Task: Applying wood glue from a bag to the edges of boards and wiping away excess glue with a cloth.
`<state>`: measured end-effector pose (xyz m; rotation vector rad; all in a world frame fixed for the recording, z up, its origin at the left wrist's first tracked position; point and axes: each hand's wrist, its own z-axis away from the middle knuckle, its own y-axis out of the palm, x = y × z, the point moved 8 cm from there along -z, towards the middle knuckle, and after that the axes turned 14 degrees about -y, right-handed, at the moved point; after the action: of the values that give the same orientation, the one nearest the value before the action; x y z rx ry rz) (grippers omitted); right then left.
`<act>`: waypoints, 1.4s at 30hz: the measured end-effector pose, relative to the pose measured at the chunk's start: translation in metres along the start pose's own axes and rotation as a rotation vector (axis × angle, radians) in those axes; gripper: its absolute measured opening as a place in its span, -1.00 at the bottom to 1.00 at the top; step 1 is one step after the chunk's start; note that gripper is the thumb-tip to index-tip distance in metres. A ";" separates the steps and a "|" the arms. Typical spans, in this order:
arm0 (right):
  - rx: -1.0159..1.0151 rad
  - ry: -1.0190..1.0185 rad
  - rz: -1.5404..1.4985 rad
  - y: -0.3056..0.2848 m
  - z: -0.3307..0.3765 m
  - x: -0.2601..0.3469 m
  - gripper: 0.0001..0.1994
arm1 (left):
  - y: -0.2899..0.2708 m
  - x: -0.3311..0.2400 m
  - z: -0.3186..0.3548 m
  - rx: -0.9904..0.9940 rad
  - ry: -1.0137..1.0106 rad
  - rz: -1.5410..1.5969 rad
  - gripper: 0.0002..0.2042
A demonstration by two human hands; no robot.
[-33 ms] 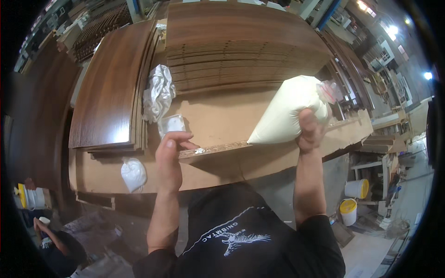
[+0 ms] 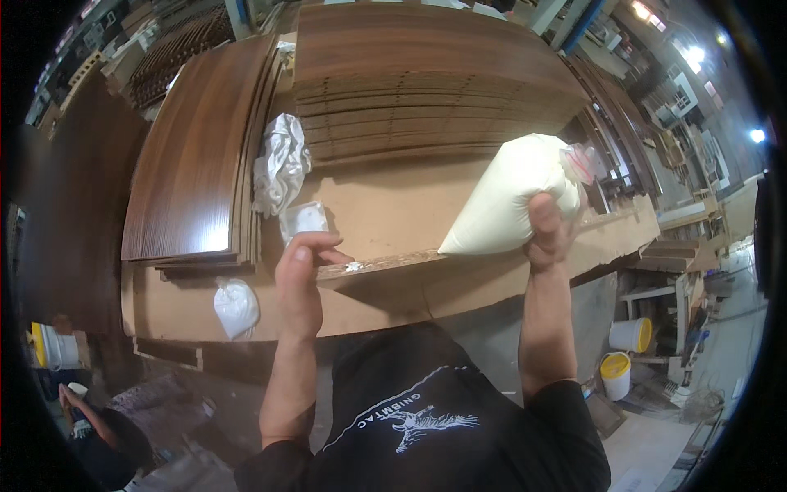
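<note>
My right hand (image 2: 548, 234) grips a bulging clear plastic bag of cream-coloured paste (image 2: 504, 197) by its upper end. The bag's pointed corner hangs down to the left, over the edge of a thin light-brown board (image 2: 492, 254) held up in front of me. My left hand (image 2: 302, 279) is at that board's left end with its fingers curled over the edge. A small white blob (image 2: 354, 266) sits on the edge beside the fingertips. Whether the thumb is under the board is hidden.
Stacks of dark wood-grain panels (image 2: 197, 156) (image 2: 410, 82) lie on a brown worktable (image 2: 385, 205), with crumpled clear plastic (image 2: 280, 164) and a white bag (image 2: 236, 306). White and yellow buckets (image 2: 630, 334) stand at right. Another person (image 2: 98, 426) crouches at lower left.
</note>
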<state>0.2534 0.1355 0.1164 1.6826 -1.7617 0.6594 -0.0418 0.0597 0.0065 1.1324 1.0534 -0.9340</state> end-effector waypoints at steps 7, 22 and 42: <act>0.067 -0.054 -0.012 0.011 -0.004 0.009 -0.23 | -0.001 -0.003 0.004 0.023 0.024 -0.009 -0.56; -0.051 -0.202 0.087 -0.020 -0.013 0.023 -0.24 | 0.001 0.000 0.008 0.066 0.002 -0.010 -0.56; -0.253 0.443 -0.813 0.109 0.013 -0.004 -0.49 | 0.117 -0.079 -0.048 0.579 0.150 -0.537 -0.07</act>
<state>0.1441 0.1364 0.1101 1.7104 -0.7156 0.3647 0.0419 0.1330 0.1056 1.4321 1.2817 -1.6758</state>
